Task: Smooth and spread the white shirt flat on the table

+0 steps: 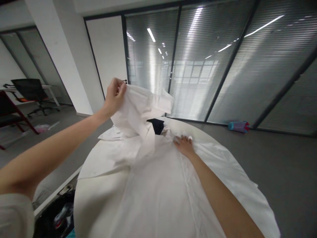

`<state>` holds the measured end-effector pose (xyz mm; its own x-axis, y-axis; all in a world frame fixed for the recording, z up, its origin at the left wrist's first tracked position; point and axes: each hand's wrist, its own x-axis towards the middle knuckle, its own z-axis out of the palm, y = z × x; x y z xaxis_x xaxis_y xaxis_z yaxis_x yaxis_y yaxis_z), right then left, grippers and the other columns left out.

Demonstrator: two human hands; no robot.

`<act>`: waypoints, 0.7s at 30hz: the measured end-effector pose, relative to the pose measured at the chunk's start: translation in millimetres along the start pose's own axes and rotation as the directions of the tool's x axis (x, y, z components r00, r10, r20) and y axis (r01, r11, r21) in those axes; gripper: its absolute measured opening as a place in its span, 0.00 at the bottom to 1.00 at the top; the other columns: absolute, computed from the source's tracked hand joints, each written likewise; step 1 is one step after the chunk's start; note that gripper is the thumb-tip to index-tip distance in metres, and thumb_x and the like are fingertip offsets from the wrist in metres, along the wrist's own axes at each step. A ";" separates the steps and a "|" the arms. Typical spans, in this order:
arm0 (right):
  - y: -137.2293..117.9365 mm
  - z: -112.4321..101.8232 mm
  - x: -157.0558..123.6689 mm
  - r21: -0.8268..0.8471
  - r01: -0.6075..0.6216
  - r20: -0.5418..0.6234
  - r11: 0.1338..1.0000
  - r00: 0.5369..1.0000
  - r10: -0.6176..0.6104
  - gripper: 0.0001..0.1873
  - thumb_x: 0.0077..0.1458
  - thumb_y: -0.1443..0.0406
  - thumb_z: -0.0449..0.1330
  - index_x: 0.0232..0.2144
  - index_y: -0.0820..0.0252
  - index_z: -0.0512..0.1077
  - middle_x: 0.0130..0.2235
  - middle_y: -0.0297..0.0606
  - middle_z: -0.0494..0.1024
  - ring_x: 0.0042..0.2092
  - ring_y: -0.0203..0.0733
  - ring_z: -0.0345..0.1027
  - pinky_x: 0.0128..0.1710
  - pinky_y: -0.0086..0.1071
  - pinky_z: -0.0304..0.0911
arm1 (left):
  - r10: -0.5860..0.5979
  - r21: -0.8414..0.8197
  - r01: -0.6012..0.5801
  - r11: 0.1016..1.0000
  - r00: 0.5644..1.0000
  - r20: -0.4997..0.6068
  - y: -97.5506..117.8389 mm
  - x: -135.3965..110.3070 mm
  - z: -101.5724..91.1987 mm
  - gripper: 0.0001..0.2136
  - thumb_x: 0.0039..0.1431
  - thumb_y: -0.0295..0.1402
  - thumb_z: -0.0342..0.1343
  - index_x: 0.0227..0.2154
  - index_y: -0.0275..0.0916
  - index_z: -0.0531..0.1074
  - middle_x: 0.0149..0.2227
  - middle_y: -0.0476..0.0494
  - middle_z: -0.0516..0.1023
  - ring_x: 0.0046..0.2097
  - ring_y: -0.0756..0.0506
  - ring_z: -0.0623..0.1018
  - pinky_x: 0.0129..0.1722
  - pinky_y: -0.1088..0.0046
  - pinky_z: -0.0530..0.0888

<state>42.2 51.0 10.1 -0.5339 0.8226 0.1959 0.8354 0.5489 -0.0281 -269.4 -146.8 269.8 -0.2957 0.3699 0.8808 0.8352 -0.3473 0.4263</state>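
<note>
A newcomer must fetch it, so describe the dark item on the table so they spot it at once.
Find the round white table in front of the glass wall, covered by a spread white shirt. At its far edge, between the raised left hand and the flat right hand, lies a small dark item. It is the only dark thing among white cloth.

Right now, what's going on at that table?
A person has a white shirt spread over a round table. The left hand pinches one part of it, probably a sleeve, and holds it up above the table. The right hand lies flat on the shirt near the collar. A dark item sits just beyond it.
</note>
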 end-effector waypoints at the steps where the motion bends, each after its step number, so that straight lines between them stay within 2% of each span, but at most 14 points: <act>1: -0.1 -0.8 -1.2 0.011 -0.008 0.007 1.000 1.000 0.007 0.29 0.69 0.50 0.46 0.66 0.52 0.64 0.67 0.48 0.62 0.67 0.57 0.53 0.65 0.56 0.45 | -0.006 -0.030 0.013 0.999 0.976 0.217 15.3 -16.5 -8.1 0.12 0.65 0.41 0.58 0.33 0.38 0.69 0.33 0.47 0.72 0.36 0.49 0.72 0.38 0.72 0.70; 2: -0.2 -1.9 -2.4 0.020 -0.010 0.005 1.000 1.000 0.010 0.28 0.69 0.51 0.47 0.65 0.54 0.65 0.68 0.48 0.61 0.68 0.58 0.51 0.66 0.55 0.44 | -0.030 -0.048 0.064 0.997 0.852 0.523 28.1 -33.4 -16.0 0.14 0.63 0.44 0.59 0.33 0.37 0.72 0.33 0.46 0.74 0.36 0.48 0.74 0.36 0.72 0.70; 3: -0.3 -3.4 -3.5 0.027 -0.004 -0.010 1.000 1.000 0.005 0.27 0.68 0.53 0.48 0.64 0.55 0.67 0.69 0.47 0.59 0.69 0.58 0.48 0.67 0.54 0.42 | -0.053 -0.032 0.118 0.993 0.655 0.754 37.4 -49.5 -23.5 0.15 0.60 0.47 0.61 0.34 0.38 0.75 0.34 0.45 0.77 0.36 0.47 0.75 0.35 0.72 0.72; 4: -0.5 -5.4 -4.3 0.038 0.001 -0.036 0.999 0.999 0.000 0.25 0.68 0.55 0.50 0.62 0.56 0.69 0.69 0.46 0.59 0.70 0.57 0.47 0.68 0.52 0.42 | -0.090 0.014 0.153 0.988 0.502 0.860 42.2 -63.6 -30.2 0.16 0.59 0.48 0.60 0.36 0.39 0.77 0.36 0.44 0.79 0.36 0.46 0.77 0.34 0.72 0.73; 5: -0.8 -7.9 -4.8 0.059 0.002 -0.069 0.998 0.998 0.002 0.23 0.68 0.57 0.50 0.59 0.57 0.72 0.69 0.45 0.60 0.70 0.56 0.47 0.68 0.49 0.43 | -0.130 0.066 0.172 0.983 0.388 0.913 42.0 -75.0 -36.0 0.16 0.59 0.49 0.60 0.38 0.41 0.79 0.37 0.44 0.80 0.36 0.44 0.78 0.34 0.71 0.73; 6: -1.1 -10.9 -4.6 0.098 -0.003 -0.099 0.995 0.995 0.013 0.21 0.68 0.59 0.50 0.55 0.58 0.75 0.68 0.45 0.63 0.69 0.54 0.50 0.67 0.46 0.46 | -0.175 0.118 0.178 0.977 0.352 0.919 36.6 -83.7 -40.7 0.17 0.58 0.50 0.59 0.39 0.43 0.79 0.39 0.43 0.81 0.37 0.43 0.79 0.34 0.71 0.74; 7: -1.4 -14.1 -3.9 0.150 -0.013 -0.120 0.989 0.992 0.032 0.21 0.68 0.60 0.48 0.52 0.59 0.77 0.65 0.45 0.67 0.67 0.53 0.54 0.65 0.44 0.49 | -0.224 0.167 0.178 0.970 0.376 0.899 26.5 -89.8 -44.3 0.17 0.58 0.51 0.58 0.40 0.45 0.79 0.40 0.43 0.81 0.38 0.42 0.79 0.34 0.70 0.75; 10: -2.3 -24.4 1.0 0.289 -0.040 -0.098 0.956 0.993 0.071 0.27 0.71 0.58 0.41 0.47 0.59 0.78 0.52 0.45 0.79 0.56 0.48 0.69 0.57 0.38 0.60 | -0.373 0.312 0.206 0.928 0.539 0.755 -23.3 -98.0 -49.2 0.17 0.54 0.50 0.60 0.40 0.44 0.78 0.42 0.42 0.81 0.39 0.40 0.80 0.35 0.68 0.75; 12: -3.9 -30.4 4.7 0.346 -0.052 -0.026 0.937 0.998 0.065 0.31 0.71 0.53 0.38 0.44 0.58 0.79 0.45 0.45 0.82 0.51 0.47 0.73 0.52 0.36 0.64 | -0.507 0.399 0.321 0.859 0.641 0.576 -59.9 -100.6 -48.7 0.20 0.48 0.47 0.65 0.43 0.43 0.76 0.45 0.40 0.80 0.40 0.39 0.80 0.37 0.66 0.75; 13: -5.6 -32.7 6.1 0.366 -0.056 0.015 0.929 0.998 0.055 0.32 0.71 0.50 0.39 0.42 0.58 0.80 0.42 0.45 0.82 0.50 0.48 0.74 0.49 0.36 0.65 | -0.588 0.414 0.425 0.805 0.665 0.460 -75.7 -102.4 -47.8 0.24 0.45 0.45 0.68 0.45 0.42 0.75 0.47 0.38 0.79 0.43 0.37 0.80 0.39 0.66 0.75; 14: -8.1 -34.6 7.0 0.385 -0.059 0.059 0.921 0.997 0.039 0.32 0.69 0.47 0.42 0.40 0.59 0.80 0.41 0.45 0.82 0.49 0.50 0.74 0.48 0.36 0.65 | -0.664 0.408 0.530 0.743 0.660 0.352 -88.9 -104.6 -46.6 0.27 0.42 0.44 0.70 0.47 0.41 0.74 0.49 0.36 0.77 0.46 0.36 0.79 0.39 0.65 0.75; 16: -15.1 -37.3 7.6 0.408 -0.055 0.141 0.911 0.990 -0.003 0.28 0.64 0.44 0.52 0.37 0.60 0.80 0.39 0.45 0.82 0.47 0.52 0.75 0.46 0.37 0.66 | -0.783 0.347 0.703 0.621 0.578 0.231 -106.8 -110.5 -43.6 0.33 0.38 0.45 0.73 0.48 0.39 0.73 0.52 0.32 0.75 0.50 0.34 0.77 0.39 0.65 0.76; 19: -26.3 -41.7 6.4 0.478 -0.032 0.197 0.878 0.978 -0.072 0.21 0.55 0.51 0.64 0.43 0.62 0.77 0.43 0.45 0.82 0.47 0.51 0.75 0.45 0.36 0.67 | -0.847 0.259 0.819 0.512 0.432 0.308 -117.6 -119.7 -38.5 0.34 0.36 0.52 0.73 0.43 0.35 0.74 0.47 0.29 0.78 0.45 0.36 0.80 0.35 0.66 0.76; 21: -30.1 -47.5 5.1 0.565 -0.004 0.207 0.825 0.969 -0.137 0.21 0.53 0.57 0.66 0.47 0.62 0.74 0.46 0.45 0.81 0.47 0.49 0.75 0.45 0.35 0.68 | -0.847 0.211 0.852 0.479 0.385 0.367 -120.0 -123.5 -35.2 0.34 0.32 0.55 0.72 0.38 0.34 0.76 0.43 0.30 0.80 0.40 0.39 0.81 0.34 0.68 0.76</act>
<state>20.5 31.7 58.5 -0.6589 0.7521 -0.0092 0.6175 0.5339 -0.5776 -349.4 -181.1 117.0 -0.6506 0.7531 -0.0975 0.2463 0.3307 0.9110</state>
